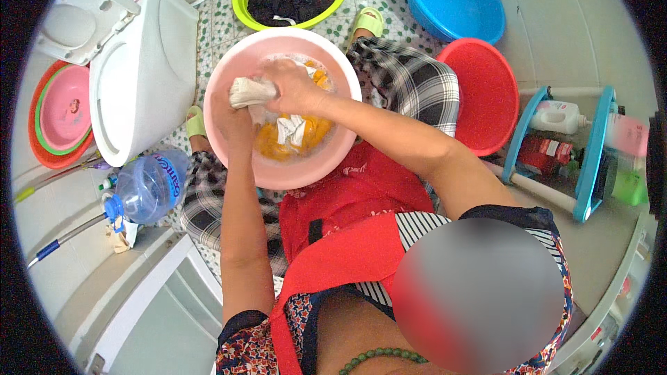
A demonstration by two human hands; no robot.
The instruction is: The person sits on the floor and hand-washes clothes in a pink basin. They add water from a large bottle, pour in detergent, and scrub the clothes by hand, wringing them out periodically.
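Observation:
A pink basin (215,135) with a pale rim sits between my knees and holds sudsy water. Above the water a wet cream cloth (250,92) is bunched up between my two hands; its exact kind does not show. My left hand (231,117) is closed around its left end. On the other end, my right hand (295,89) is closed too, with the fingers partly hidden. Below them in the basin lies a soaked yellow cloth (316,132), with a white piece of fabric (290,129) on top of it.
Beyond the basin stands a lime-green tub (240,7) of dark clothes. A blue basin (455,0) and a red basin (483,97) are to the right, near a shelf rack (517,135) of bottles. Left are a toilet (149,62) and a large clear water bottle (149,187).

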